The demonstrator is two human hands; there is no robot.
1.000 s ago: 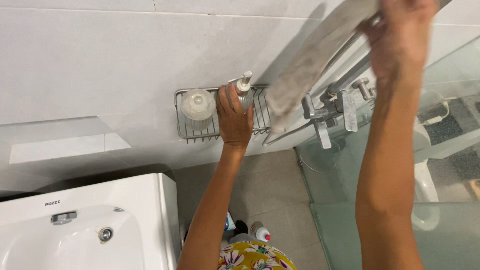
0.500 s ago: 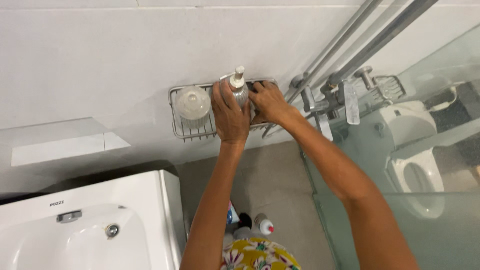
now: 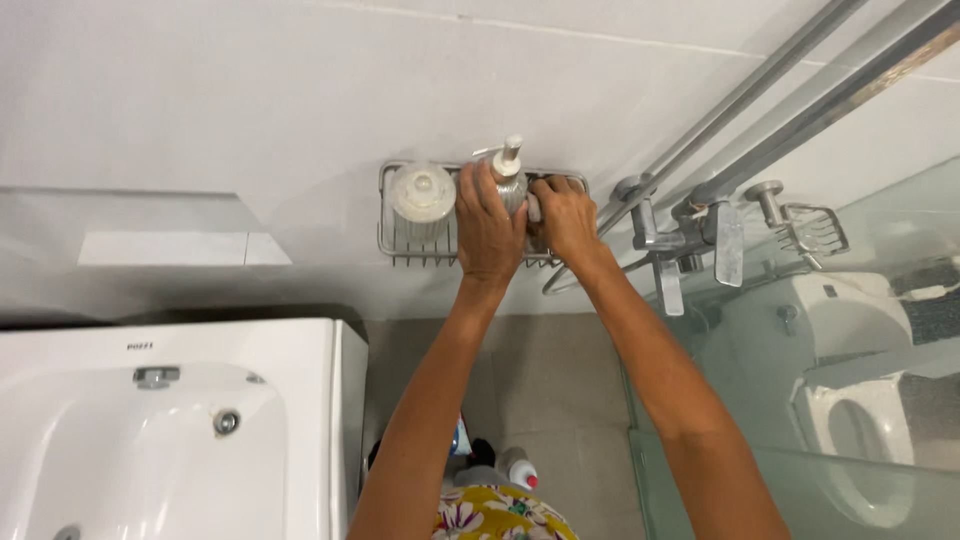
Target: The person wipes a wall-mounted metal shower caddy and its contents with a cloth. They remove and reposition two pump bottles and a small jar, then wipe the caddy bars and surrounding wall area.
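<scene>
White wall tiles [image 3: 250,90] fill the upper part of the view, and a wire basket [image 3: 392,250] of bright metal is fixed to them, well above the white sink [image 3: 150,430] at lower left and the grey floor [image 3: 560,400] far below. Both arms reach up to this basket. The left hand [image 3: 488,225] is wrapped around the body of a pump bottle [image 3: 508,175] that stands upright in the basket's middle, its grip closed on the bottle, likely to keep it from tipping while the other hand works next to it. The right hand [image 3: 565,215] sits just beside the bottle at the basket's right end, fingers curled together and pressed down onto something pale; what lies under them is too hidden to name, so I cannot tell whether that grip is clamped on a thing or only pushing at the wire. The pump bottle looks clear or silvery with a white pump head and a spout pointing left, only its neck and top showing above the fingers. A round jar with a pale lid [image 3: 421,195] stands in the basket's left part, apart from the hands. To the right, chrome taps [image 3: 690,235] and slanting rails meet a glass screen, with a toilet [image 3: 850,400] showing beyond it.
</scene>
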